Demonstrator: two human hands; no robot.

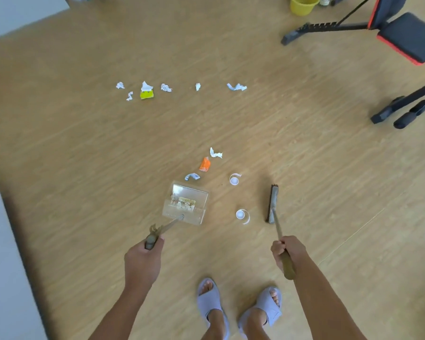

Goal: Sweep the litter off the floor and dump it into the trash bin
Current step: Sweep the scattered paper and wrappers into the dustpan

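My left hand [142, 258] grips the handle of a clear dustpan [185, 203], which rests on the wooden floor. The handle of a small broom is in my right hand [288, 251], and the dark brush head [272, 203] touches the floor to the dustpan's right. Between the two lie two white bottle caps with rings [234, 179] [242, 215]. Just beyond the dustpan are an orange wrapper [205, 164] and white paper scraps [216, 153] [192, 176]. Farther off lies a row of crumpled paper bits [236, 87] and a yellow packet [147, 92]. A yellow bin [302, 6] stands at the far top.
A black and red exercise bench [407, 38] with floor legs fills the top right. A white wall or cabinet edge [5, 253] runs along the left. My feet in light slippers [238, 307] stand at the bottom. A shoe [324, 0] sits by the bin.
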